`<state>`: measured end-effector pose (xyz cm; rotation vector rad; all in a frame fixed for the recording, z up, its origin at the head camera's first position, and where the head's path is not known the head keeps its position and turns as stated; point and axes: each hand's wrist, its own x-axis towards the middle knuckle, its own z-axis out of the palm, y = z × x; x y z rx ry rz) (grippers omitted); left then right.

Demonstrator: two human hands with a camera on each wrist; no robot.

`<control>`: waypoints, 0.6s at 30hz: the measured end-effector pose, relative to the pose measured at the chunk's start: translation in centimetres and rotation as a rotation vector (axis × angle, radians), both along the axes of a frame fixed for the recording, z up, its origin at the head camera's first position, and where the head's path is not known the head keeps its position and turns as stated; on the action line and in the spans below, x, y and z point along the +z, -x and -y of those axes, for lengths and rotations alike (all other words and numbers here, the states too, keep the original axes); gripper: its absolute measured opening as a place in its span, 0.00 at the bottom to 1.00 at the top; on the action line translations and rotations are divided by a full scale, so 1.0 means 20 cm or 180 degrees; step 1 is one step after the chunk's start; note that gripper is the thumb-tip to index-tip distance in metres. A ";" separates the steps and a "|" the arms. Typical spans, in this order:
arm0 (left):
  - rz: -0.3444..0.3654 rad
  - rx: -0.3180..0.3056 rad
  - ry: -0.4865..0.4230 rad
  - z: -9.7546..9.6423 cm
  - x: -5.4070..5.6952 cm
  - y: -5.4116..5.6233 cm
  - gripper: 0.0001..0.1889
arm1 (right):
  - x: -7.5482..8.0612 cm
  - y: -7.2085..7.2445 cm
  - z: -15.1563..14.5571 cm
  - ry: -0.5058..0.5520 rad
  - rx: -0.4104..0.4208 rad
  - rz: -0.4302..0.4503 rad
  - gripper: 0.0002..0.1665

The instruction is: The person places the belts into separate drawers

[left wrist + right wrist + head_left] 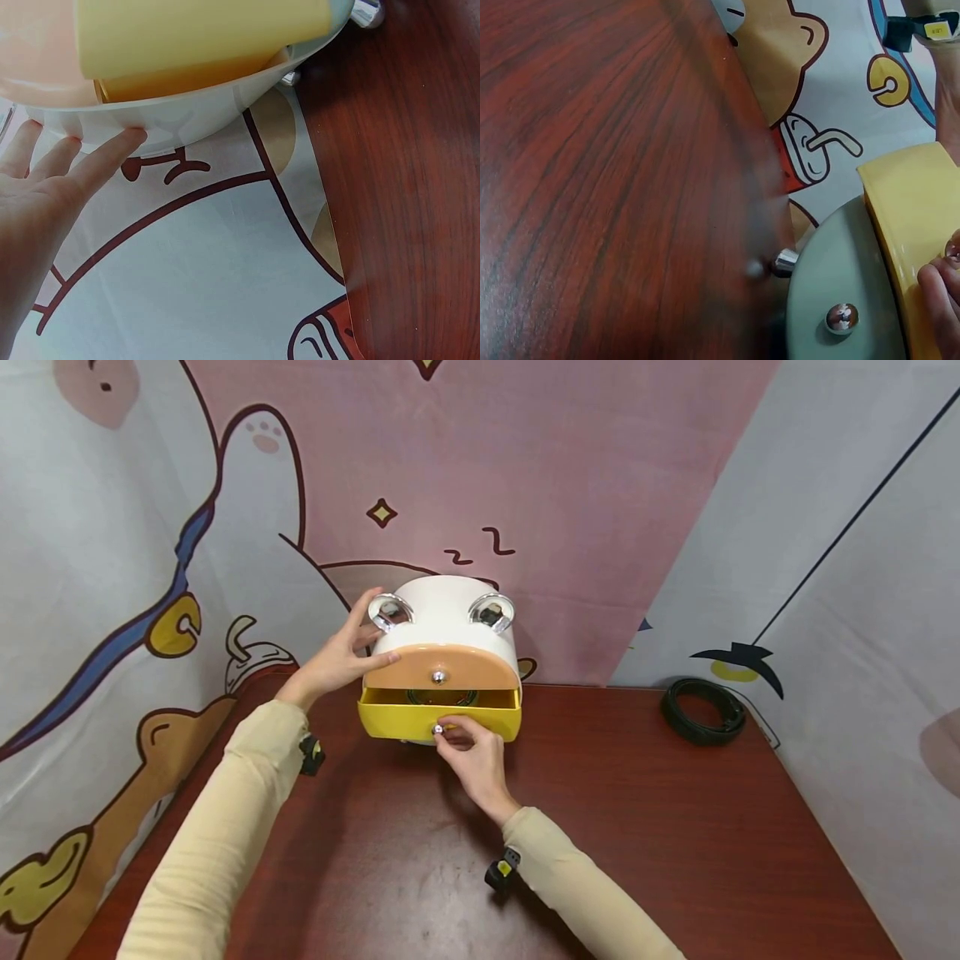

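A small white cabinet (442, 618) with two silver ring shapes on top stands at the back of the table. Its orange drawer (397, 670) is closed and has a silver knob. The yellow drawer (397, 723) below is pulled partway out, and a dark round item (442, 697) shows inside it. My left hand (337, 660) rests on the cabinet's left side, fingers (109, 161) fairly straight against the white wall, thumb by the orange front. With thumb and index finger, my right hand (476, 764) pinches the yellow drawer's knob (438, 729).
A pale green front (847, 277) with a silver knob lies under the yellow drawer, above a metal foot (784, 262). A black coil (702, 712) sits at the table's back right. Cartoon-printed cloth (525, 485) hangs behind the reddish-brown table (637, 802).
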<state>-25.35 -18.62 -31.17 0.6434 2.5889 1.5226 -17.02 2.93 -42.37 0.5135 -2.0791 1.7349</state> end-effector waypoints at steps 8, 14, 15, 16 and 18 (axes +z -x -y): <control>0.0007 0.0014 0.0002 0.00 0.00 0.00 0.50 | -0.16 0.13 -0.01 0.0055 0.0049 0.0037 0.11; -0.0016 0.0014 0.0013 0.00 0.00 0.00 0.50 | -0.16 0.16 -0.02 0.0105 0.0068 0.0009 0.10; -0.0016 0.0009 0.0008 0.00 0.00 0.00 0.50 | -0.16 0.16 -0.02 0.0110 0.0070 0.0014 0.10; -0.0013 0.0005 0.0001 0.00 0.00 0.00 0.50 | -0.16 0.17 -0.02 0.0106 0.0067 0.0023 0.10; -0.0015 0.0005 0.0001 0.00 0.00 0.00 0.50 | -0.16 0.18 -0.02 0.0110 0.0061 0.0048 0.10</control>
